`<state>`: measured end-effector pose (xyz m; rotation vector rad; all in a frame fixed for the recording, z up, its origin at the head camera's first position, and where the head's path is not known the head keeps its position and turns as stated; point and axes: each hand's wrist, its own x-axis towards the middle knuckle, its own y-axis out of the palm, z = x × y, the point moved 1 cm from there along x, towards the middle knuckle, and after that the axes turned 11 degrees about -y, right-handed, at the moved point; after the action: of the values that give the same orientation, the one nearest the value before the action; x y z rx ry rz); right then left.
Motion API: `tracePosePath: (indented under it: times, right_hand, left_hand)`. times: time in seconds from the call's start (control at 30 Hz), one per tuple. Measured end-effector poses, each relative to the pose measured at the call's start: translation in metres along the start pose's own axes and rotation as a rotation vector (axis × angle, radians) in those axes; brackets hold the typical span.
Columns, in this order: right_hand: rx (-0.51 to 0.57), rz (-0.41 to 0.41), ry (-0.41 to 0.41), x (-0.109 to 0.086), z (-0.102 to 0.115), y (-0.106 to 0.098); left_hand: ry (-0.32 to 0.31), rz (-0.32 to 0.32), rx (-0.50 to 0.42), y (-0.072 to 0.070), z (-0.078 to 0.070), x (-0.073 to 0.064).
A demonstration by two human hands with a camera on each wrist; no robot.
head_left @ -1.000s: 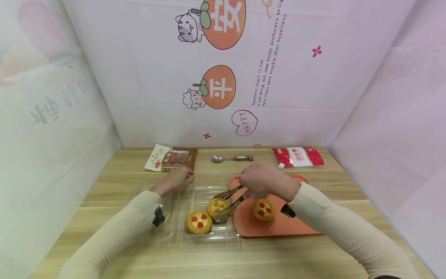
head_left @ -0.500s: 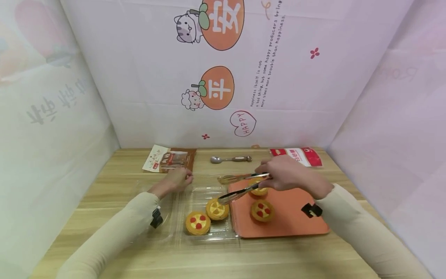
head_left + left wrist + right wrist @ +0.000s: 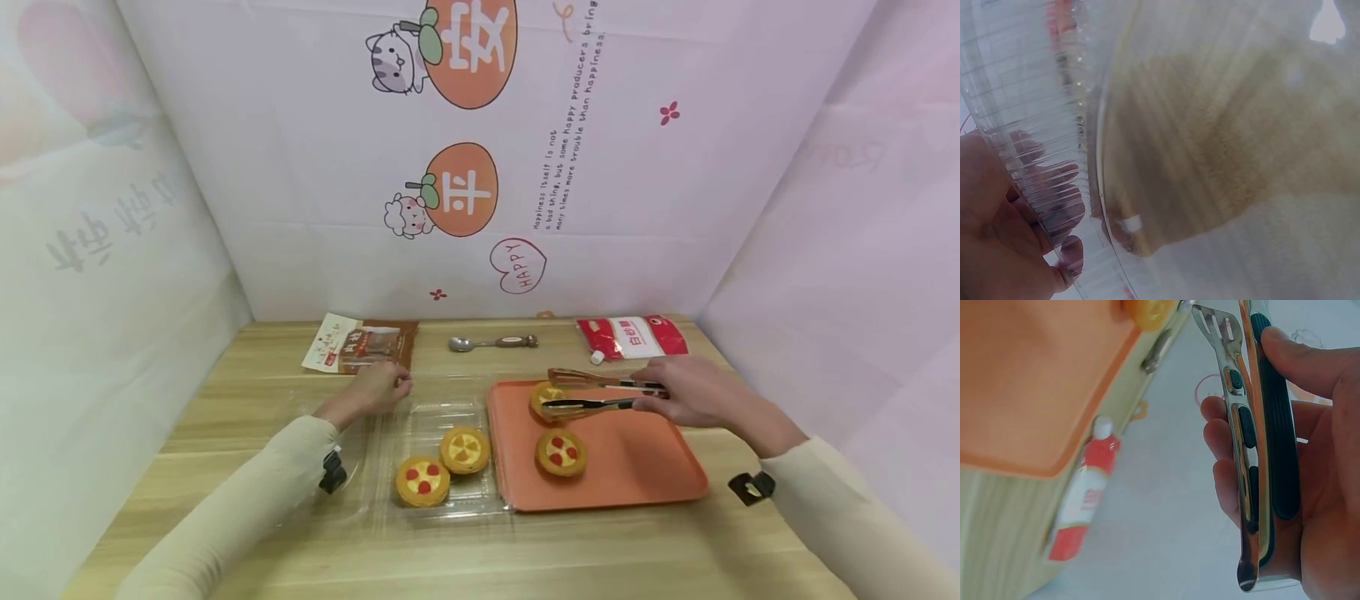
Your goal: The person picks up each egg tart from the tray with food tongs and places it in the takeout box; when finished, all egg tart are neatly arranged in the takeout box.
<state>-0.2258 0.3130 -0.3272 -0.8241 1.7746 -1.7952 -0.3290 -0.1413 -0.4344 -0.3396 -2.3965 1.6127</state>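
My right hand (image 3: pixel 693 392) grips metal tongs (image 3: pixel 1279 437) with dark grips. The tongs' parted ends hover by the yellow-topped tart (image 3: pixel 543 402) at the back left of the orange tray (image 3: pixel 637 467), with nothing between them. A tart with red dots (image 3: pixel 561 452) sits in front of it on the tray. Left of the tray lies a clear plastic container (image 3: pixel 431 415), holding another yellow-topped tart (image 3: pixel 463 451) and another red-dotted tart (image 3: pixel 422 481). My left hand (image 3: pixel 375 390) holds the raised ribbed lid (image 3: pixel 1016 75) by its edge, fingers curled around it.
Along the back of the wooden table (image 3: pixel 450 558) lie a brown and white packet (image 3: pixel 363 343), a spoon (image 3: pixel 491 342) and a red and white pouch (image 3: pixel 633 337) with a white cap. Printed cloth walls (image 3: pixel 622 267) enclose the back and sides.
The right hand has carried the tongs from the yellow-topped tart in the container rightward over the tray. Its tarts stay in place. The left hand keeps its hold on the lid.
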Motion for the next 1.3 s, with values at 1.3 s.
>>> tracePosePath:
  times: [1.3]
  right_hand:
    - [0.004, -0.05, -0.006, -0.049, 0.023, 0.038]
  left_hand:
    - [-0.012, 0.004, 0.007, 0.001, 0.001, 0.003]
